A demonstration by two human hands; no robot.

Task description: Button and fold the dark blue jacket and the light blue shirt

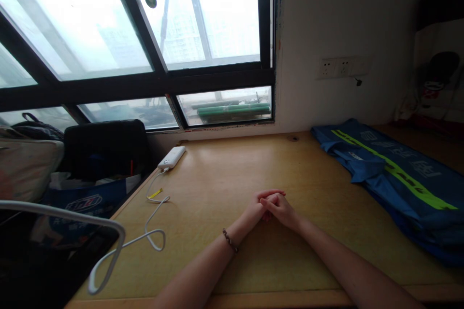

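Observation:
My left hand (256, 206), with a dark bracelet (229, 240) on its wrist, rests on the wooden table (232, 169). Clasped with it is my right hand (284, 208), its thumb lying across the left one. The fingers of both hands are folded against each other, partly hidden, and no object shows between them. To the left, a white power bank (171, 157) lies near the table's edge. A white cable (154, 231) runs from it in loose loops, with a yellow tag (155, 193) on it, and hangs over the left side.
Folded blue clothing (409, 193) with a yellow-green stripe covers the table's right side. A black chair (105, 149) and a blue bag (87, 207) stand left of the table. Behind are a window (213, 14) and wall sockets (335, 67).

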